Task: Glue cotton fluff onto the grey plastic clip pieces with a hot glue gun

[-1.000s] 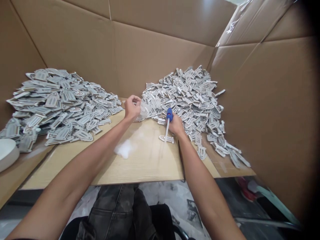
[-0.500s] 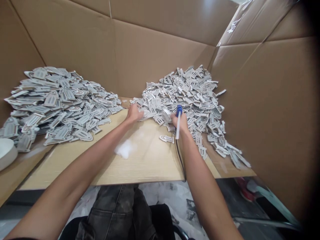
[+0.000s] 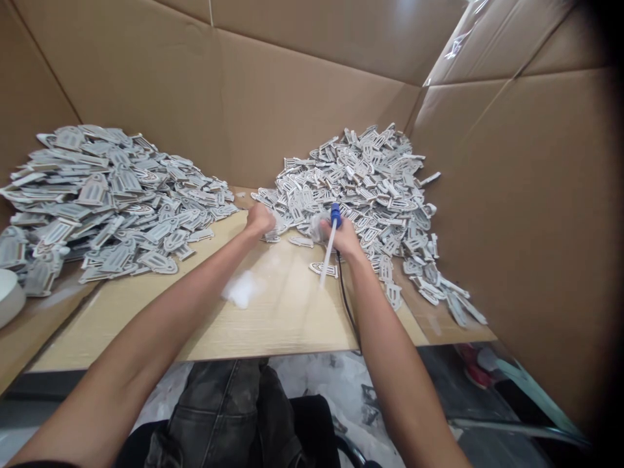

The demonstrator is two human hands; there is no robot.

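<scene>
My left hand is closed at the near left edge of the right-hand pile, with a blurred flat, slotted grey-white piece at its fingers. My right hand is wrapped round a small tool with a blue fitting at its rear. From that fitting a whitish tube slants down toward me. A round, translucent part shows at the tool's left side; its front is hidden. One loose slotted piece lies on the board beneath the tube, and another lies between my hands.
A second large pile of slotted pieces covers the left side. Cardboard walls enclose the pale board. White powder marks the board. A white round container stands at far left; a black cord runs over the front edge.
Both hands have shifted slightly left. The tube has swung down and left, and the tool has tilted with it. A loose piece now shows on the board between my hands.
</scene>
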